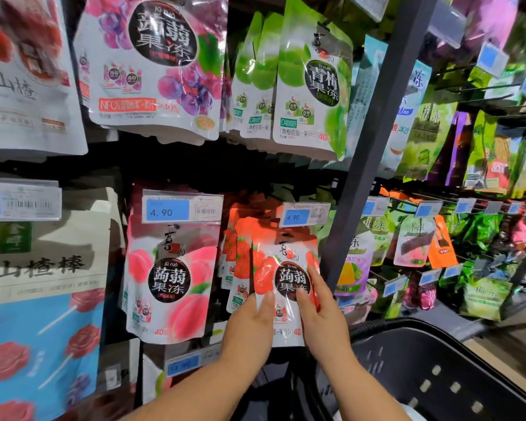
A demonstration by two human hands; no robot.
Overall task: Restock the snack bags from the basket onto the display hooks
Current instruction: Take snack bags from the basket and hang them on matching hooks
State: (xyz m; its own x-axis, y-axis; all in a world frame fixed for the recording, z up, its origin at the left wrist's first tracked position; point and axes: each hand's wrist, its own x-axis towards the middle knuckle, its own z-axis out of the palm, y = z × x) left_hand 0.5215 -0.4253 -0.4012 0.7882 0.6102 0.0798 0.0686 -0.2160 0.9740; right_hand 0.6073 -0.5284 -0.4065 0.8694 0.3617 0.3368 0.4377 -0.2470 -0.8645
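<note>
- A hawthorn bag (pixel 28 71) hangs at far left, a glossy white flat pouch with red fruit print, blurred.
- Below it is a lollipop bag (pixel 43 299), matte cream on top and blue below, printed with red rose-shaped lollies on white sticks.
- A grape bag (pixel 155 65) hangs in the top row: shiny plastic, rounded lower corners, purple fruit and a black oval label.
- Under it hangs a peach bag (pixel 170 281) of the same shape, pink and white. A clear plastic tag (pixel 181 208) reading 4.90 on blue covers its top.
- More strawberry pouches (pixel 240 256) hang in a row, red and glossy, just behind the held one.
- The left hand (pixel 252 323) reaches up from below, forearm bare. Its thumb lies flat on the front of the strawberry bag (pixel 286 268) at the lower left edge, with the fingers hidden behind, so it grips the bag.
- That bag is upright at the front of its row, a smooth crinkly film pouch with red berries and a black round label. Its top is hidden by a second tag (pixel 304 214), so whether it hangs yet cannot be told.
- The right hand (pixel 322 314) holds the bag's right edge, thumb on the front and forefinger stretched up along the side.
- Plum bags (pixel 310 86) hang above, green and glossy.
- A dark grey metal post (pixel 374 141) leans across the view.
- The basket (pixel 407 360) sits at lower right: black plastic, with a rounded rim and slotted walls.
</note>
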